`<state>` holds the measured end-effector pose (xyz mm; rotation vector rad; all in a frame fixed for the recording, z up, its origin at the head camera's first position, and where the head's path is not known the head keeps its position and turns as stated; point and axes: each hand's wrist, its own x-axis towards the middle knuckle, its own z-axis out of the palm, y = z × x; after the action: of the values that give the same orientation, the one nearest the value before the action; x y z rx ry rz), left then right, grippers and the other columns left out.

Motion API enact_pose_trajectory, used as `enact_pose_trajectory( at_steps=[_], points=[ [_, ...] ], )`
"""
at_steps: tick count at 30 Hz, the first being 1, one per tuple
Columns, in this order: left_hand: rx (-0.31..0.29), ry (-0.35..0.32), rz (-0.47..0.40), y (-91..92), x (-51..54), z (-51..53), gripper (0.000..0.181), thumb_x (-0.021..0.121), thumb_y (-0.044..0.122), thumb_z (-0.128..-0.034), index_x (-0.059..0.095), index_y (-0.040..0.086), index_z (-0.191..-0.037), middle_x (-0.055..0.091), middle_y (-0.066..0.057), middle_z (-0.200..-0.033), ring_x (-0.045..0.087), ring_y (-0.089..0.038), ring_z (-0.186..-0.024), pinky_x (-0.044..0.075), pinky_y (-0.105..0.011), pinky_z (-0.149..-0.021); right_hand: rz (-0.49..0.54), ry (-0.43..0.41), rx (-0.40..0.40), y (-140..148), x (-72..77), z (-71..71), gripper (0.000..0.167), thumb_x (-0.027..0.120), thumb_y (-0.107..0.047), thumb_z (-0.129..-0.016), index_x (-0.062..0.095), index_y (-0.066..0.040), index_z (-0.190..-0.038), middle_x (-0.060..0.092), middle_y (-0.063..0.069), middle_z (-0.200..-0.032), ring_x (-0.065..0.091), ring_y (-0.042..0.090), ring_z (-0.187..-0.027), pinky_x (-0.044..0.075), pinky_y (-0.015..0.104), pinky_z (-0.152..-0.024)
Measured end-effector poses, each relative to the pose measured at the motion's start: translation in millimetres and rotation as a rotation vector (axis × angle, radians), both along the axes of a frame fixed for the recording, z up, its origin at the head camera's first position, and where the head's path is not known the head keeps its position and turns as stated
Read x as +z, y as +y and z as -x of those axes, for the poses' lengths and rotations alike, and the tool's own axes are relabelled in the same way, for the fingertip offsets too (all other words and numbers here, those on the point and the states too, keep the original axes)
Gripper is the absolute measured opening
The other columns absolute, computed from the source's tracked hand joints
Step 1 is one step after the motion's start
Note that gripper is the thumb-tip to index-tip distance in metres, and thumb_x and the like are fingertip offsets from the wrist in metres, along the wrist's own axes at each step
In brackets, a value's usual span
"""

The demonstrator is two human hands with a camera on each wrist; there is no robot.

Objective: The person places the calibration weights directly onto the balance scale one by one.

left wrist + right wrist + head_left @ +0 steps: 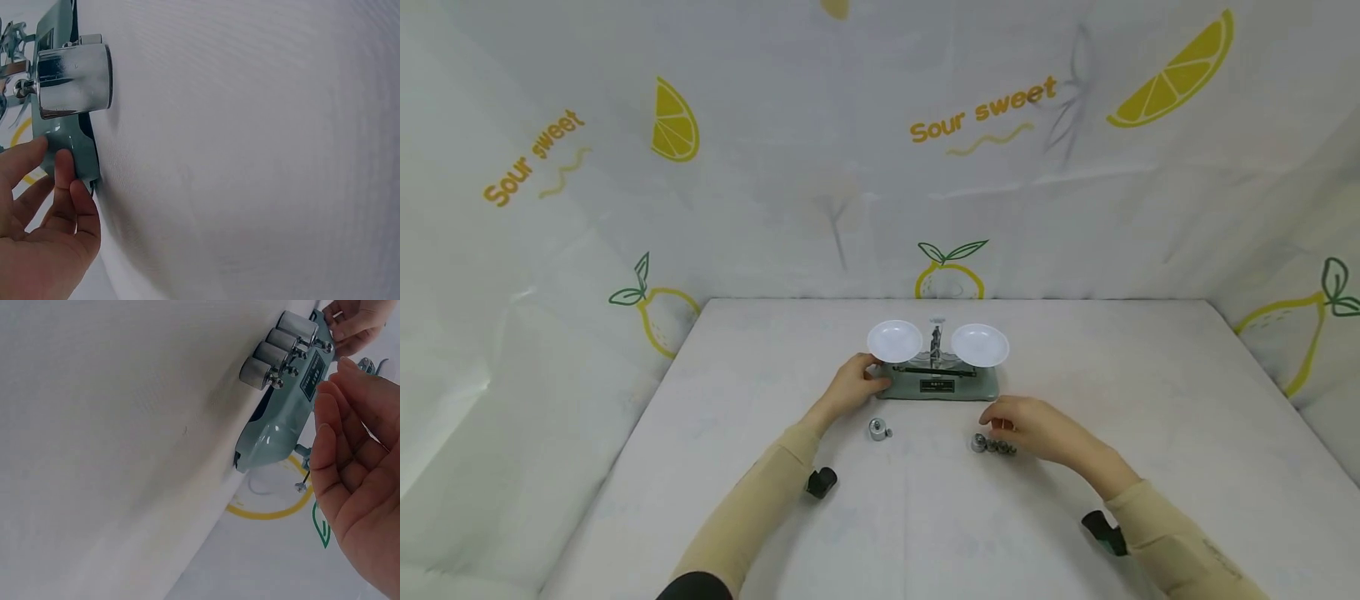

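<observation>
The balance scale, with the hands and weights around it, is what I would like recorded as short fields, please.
Apparatus: green-based metal balance scale with two round white pans
Weights, right: row of four silver cylindrical weights with knobs, in front of the scale's right end
Weights, left: large silver cylindrical weight and small silver weight, in front of the scale's left end
Left hand: holds the base's left end
Right hand: loosely bent, close to the row; no held thing visible
Surface: white table
</observation>
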<state>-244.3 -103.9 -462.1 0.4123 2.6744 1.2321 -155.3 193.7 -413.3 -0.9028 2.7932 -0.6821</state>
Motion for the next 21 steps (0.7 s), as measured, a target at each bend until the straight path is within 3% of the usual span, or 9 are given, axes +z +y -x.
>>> enact_pose_trajectory(
  at_steps=[14, 21],
  points=[
    [0.043, -0.059, -0.044, -1.2, -3.6, 2.0, 0.044, 0.069, 0.022, -0.0827, 0.058, 0.008, -0.123, 0.054, -0.012, -0.127, 0.057, -0.018, -0.089, 0.047, -0.024, -0.067, -0.011, -0.026, 0.070, -9, -14.3, 6.6, 0.015, 0.072, -0.012, -0.078, 0.068, -0.007, -0.092, 0.061, -0.003, -0.083, 0.050, 0.003, -0.072, 0.044, 0.021, -0.063],
    [0.055, -0.063, -0.050, -1.5, -6.0, 3.9, 0.044, 0.069, 0.022, -0.0820, 0.058, 0.009, -0.122, 0.055, -0.011, -0.126, 0.056, -0.017, -0.088, 0.046, -0.023, -0.066, -0.043, -0.062, 0.063, -9, -19.9, 10.0, 0.017, 0.074, -0.014, -0.077, 0.067, -0.009, -0.091, 0.060, -0.005, -0.083, 0.050, 0.004, -0.072, 0.044, 0.022, -0.063]
  ],
)
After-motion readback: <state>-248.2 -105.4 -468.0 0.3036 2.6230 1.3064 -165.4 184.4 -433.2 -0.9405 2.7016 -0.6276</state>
